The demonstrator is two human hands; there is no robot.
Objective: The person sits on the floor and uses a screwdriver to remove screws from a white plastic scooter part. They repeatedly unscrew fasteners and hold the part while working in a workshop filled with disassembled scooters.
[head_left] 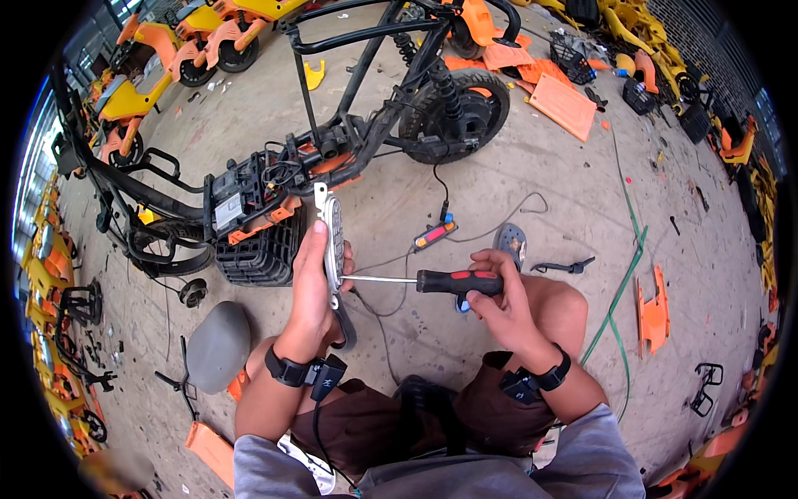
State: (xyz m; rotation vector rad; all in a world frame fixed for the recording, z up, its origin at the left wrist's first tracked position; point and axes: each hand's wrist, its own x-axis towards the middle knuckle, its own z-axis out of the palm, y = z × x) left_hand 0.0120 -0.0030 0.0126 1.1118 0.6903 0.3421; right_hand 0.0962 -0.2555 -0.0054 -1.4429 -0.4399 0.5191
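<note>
My left hand [312,283] is closed around a flat, oval, whitish part with mounting tabs [332,241], held upright and seen nearly edge-on; it looks like a light unit, though its face is turned away. In my right hand [507,303] is a black and red screwdriver [459,283], gripped by its handle and held level. Its thin steel shaft points left, and the tip meets the lower part of the oval piece. Whether a screw sits there is too small to tell. Just beyond my hands stands a stripped black scooter frame [349,158].
A rear wheel [455,116] and black crate [262,254] belong by the frame. A red power strip [435,234] with cables lies ahead. Grey seat [219,347] is at left, orange panels [561,108] far right, green strap [619,299] at right. Yellow scooters [133,100] line the left.
</note>
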